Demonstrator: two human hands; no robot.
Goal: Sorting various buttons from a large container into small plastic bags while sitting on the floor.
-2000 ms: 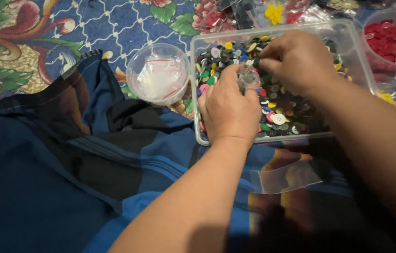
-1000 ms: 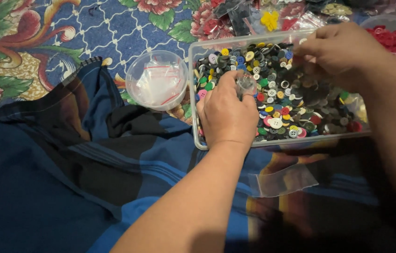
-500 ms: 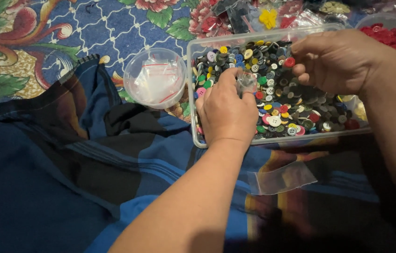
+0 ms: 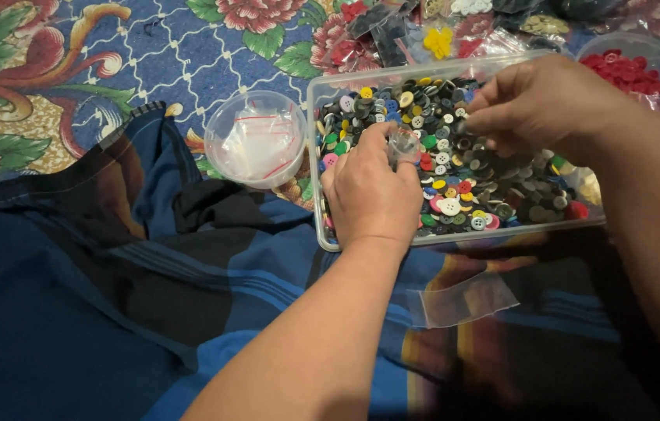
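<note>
My left hand (image 4: 373, 191) rests on the near rim of a clear plastic box (image 4: 502, 231) and holds a small clear bag (image 4: 402, 145) upright over it. The box is full of mixed coloured buttons (image 4: 486, 179). My right hand (image 4: 541, 101) hovers over the buttons just right of the bag. Its thumb and fingertips are pinched together, and anything between them is too small to see.
A round clear tub (image 4: 256, 140) with small clear zip bags stands left of the box. A tub of red buttons (image 4: 630, 66) sits at the far right. An empty clear bag (image 4: 463, 300) lies on the blue striped cloth (image 4: 150, 273) over my lap. A floral carpet (image 4: 49, 62) lies beyond.
My right hand lifted off the buttons, swung out to the right, then came back left toward the bag. My left hand has stayed in place with the bag.
</note>
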